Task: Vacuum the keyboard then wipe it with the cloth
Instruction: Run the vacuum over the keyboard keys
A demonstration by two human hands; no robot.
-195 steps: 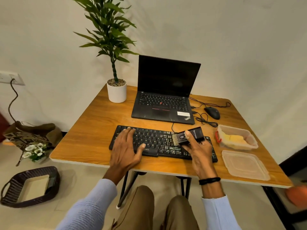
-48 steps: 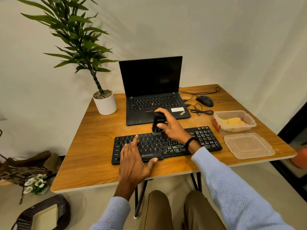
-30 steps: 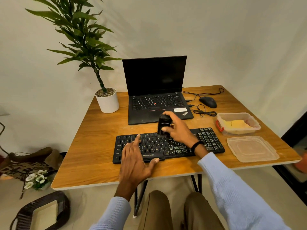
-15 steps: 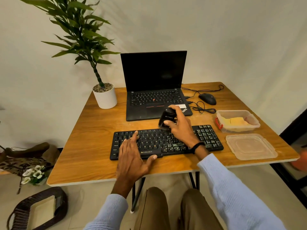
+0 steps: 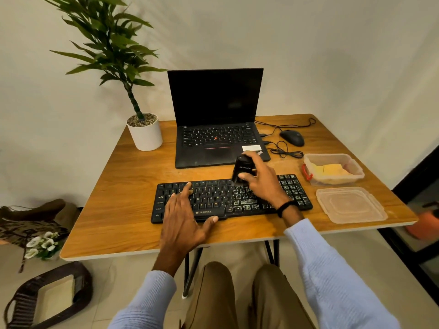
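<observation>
**Vacuum at keyboard top row, cloth not yet touched**

My right hand has fingers and thumb curled round the small black handheld vacuum, gripping the body. The vacuum stands tilted, nozzle end down at the top row of the flat black plastic keyboard, about mid-width. My left hand lies flat on the keyboard's left half, fingers straight and spread, thumb at the front edge. It holds nothing, just pins the board.

The keyboard lies along the front of the wooden table. The folded yellow cloth sits in the clear plastic tub just right of the keyboard.

Handling, my read:
- Vacuum: light, rigid, smooth shell. Grip round the body one-handed, fingers off the nozzle.
- Keyboard: light and stiff, likely to slide on the wood. Keep the palm on it and press lightly on the keycaps.
- Cloth: soft, limp. Pinch an edge of the fold and lift it clear of the tub.

Can't see:
- The nozzle tip is blurred and half behind my fingers, so contact with the keys is unconfirmed.
- My right wrist covers some right-half keys.
- Pale marks on those keys could be debris or worn legends, I can't tell.
- The tub wall hides part of the cloth.
</observation>
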